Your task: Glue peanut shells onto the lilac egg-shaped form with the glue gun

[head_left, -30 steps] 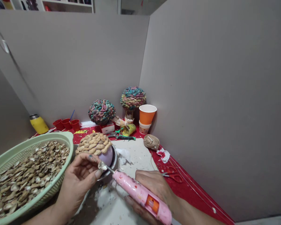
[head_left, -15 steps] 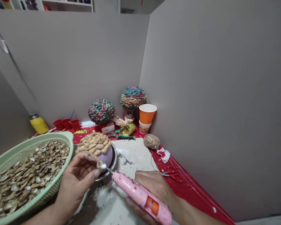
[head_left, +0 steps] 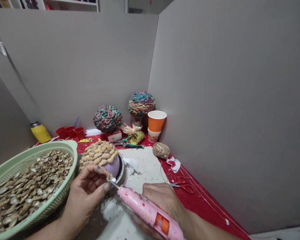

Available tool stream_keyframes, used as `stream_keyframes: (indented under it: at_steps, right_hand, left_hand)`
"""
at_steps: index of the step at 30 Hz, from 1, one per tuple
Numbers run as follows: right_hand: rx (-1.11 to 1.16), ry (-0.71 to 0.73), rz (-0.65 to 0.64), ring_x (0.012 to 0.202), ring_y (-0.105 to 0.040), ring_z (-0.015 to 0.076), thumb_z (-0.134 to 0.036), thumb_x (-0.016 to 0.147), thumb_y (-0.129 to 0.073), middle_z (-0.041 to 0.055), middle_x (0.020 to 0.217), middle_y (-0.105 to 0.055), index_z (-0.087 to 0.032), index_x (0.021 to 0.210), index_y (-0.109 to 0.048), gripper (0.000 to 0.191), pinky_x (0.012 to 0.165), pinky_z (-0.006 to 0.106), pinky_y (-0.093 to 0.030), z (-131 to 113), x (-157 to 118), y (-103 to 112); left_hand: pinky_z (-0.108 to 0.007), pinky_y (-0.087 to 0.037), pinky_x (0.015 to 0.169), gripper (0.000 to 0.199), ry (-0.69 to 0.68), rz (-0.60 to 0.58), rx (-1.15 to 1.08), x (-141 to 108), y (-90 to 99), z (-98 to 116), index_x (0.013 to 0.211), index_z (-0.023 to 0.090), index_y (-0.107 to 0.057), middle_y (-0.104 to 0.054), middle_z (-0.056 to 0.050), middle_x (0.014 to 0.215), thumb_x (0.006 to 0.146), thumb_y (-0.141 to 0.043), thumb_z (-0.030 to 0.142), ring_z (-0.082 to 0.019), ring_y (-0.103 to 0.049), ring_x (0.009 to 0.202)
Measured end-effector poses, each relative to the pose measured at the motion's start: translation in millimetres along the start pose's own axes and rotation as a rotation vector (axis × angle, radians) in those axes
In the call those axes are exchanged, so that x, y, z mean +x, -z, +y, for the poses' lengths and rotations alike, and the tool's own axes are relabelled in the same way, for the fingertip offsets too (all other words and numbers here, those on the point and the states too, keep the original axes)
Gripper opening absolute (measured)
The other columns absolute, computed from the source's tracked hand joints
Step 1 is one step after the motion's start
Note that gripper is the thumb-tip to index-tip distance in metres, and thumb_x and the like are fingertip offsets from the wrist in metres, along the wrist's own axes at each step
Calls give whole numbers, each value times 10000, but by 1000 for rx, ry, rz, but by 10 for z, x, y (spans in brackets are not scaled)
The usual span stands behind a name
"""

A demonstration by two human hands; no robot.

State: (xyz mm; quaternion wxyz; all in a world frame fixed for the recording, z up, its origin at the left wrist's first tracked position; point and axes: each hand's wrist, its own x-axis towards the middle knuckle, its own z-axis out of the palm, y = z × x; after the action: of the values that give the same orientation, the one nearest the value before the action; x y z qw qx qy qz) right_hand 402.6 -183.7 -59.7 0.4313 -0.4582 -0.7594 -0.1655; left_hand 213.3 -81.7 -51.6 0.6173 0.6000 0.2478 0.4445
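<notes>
**Two bare hands hold half a peanut shell to the tip of a pink glue gun, beside a partly covered ball**

The left hand [head_left: 88,190] pinches a single shell piece [head_left: 110,178] between thumb and fingertips, the other fingers loosely curled. The shell is a small open half, its pale inside showing. The right hand [head_left: 162,203] is wrapped around the pink glue gun [head_left: 147,208], whose metal nozzle points up and left and meets the shell, or nearly so. Whether glue is flowing is too small to tell.

Just beyond the left hand, the ball [head_left: 113,166] sits in a round metal bowl [head_left: 122,168] on a pale board [head_left: 146,160]. Tan peanut shells [head_left: 100,153] are packed over its top in close rows. Below them, on the side toward the right, smooth purple surface is bare. The work appears well begun but unfinished: the visible crown is covered, the lower part shown is not. The far side and underside are hidden. The shell in hand is not on the ball.

At left, a green basket [head_left: 71,144] holds a large heap of loose shell halves, so there seems to be plenty of material. At the back of the red-covered bench [head_left: 205,215] are two shell-covered, multicoloured balls, one low [head_left: 108,119] and one raised on a stand [head_left: 141,104]; both look fully covered on the sides that show. A ball of twine [head_left: 161,150] and red-handled scissors [head_left: 187,187] lie to the right.
</notes>
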Motion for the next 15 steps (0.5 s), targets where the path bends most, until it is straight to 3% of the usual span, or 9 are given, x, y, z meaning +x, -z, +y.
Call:
stream_keyframes:
  at_steps: [15]
  right_hand:
    - [-63, 35, -12, 352, -330, 88, -316, 945, -373, -44, 415, -401, -222, 511, -342, 445, 367, 233, -256, -13, 48, 21]
  left_hand:
    - [-176, -539, 716, 194, -32, 46, 41, 18, -25, 31, 843, 211, -640, -667, 6, 830, 721, -781, 158, -121, -637, 769]
